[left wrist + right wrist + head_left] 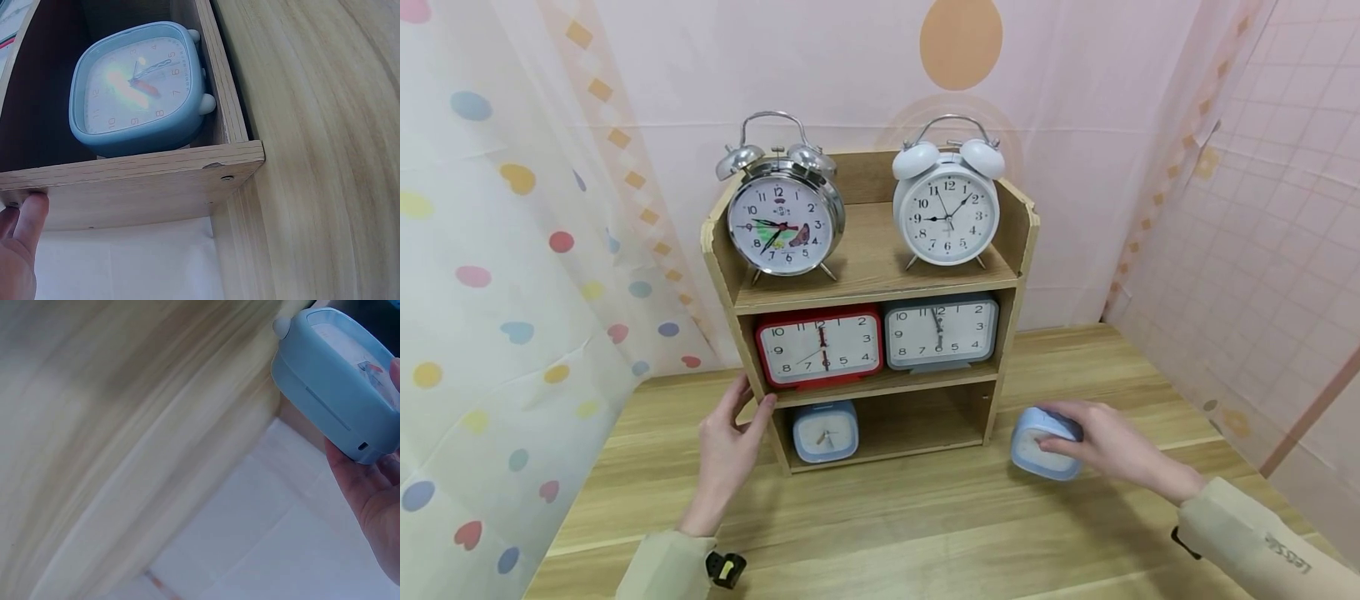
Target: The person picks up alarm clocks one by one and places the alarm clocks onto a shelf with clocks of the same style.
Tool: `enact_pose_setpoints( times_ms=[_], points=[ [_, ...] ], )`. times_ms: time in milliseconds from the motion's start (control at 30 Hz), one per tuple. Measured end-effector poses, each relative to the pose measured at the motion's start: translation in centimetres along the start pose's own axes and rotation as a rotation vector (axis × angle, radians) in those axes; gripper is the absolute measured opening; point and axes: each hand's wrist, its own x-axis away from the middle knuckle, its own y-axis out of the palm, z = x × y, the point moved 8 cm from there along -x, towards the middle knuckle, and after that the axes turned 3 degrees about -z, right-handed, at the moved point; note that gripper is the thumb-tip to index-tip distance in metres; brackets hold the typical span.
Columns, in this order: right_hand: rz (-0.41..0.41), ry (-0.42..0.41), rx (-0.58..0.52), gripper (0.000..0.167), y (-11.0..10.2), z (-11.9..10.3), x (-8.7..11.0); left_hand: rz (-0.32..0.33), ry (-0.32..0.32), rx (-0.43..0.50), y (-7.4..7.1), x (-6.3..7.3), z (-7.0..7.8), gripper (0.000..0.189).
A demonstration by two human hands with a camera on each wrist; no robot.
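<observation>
My right hand holds a small light-blue alarm clock by its sides, right of a wooden shelf. In the right wrist view, that clock shows its side and a white foot. My left hand touches the shelf's left side near the front edge, its fingers fairly straight in the left wrist view. A similar blue clock stands in the bottom compartment, at the left; its face carries glare in the left wrist view.
On the top shelf stand a silver twin-bell clock and a white one. The middle compartment holds a red rectangular clock and a grey one. A patterned curtain hangs behind the wooden table.
</observation>
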Motion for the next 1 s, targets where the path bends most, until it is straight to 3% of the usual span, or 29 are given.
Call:
enact_pose_setpoints(
  times_ms=[300, 567, 1000],
  points=[
    [-0.016, -0.065, 0.020, 0.051, 0.4, -2.3, -0.3, -0.002, -0.044, -0.048, -0.1, 0.2, -0.4, 0.045],
    [-0.022, -0.114, 0.039, 0.050, 0.6, -4.3, -1.1, -0.004, -0.013, -0.018, -0.2, 0.0, 0.0, 0.046],
    [-0.032, -0.174, 0.054, 0.051, 1.7, -6.3, -2.6, -0.012, -0.014, -0.020, 0.0, 0.0, -0.1, 0.046]
  ],
)
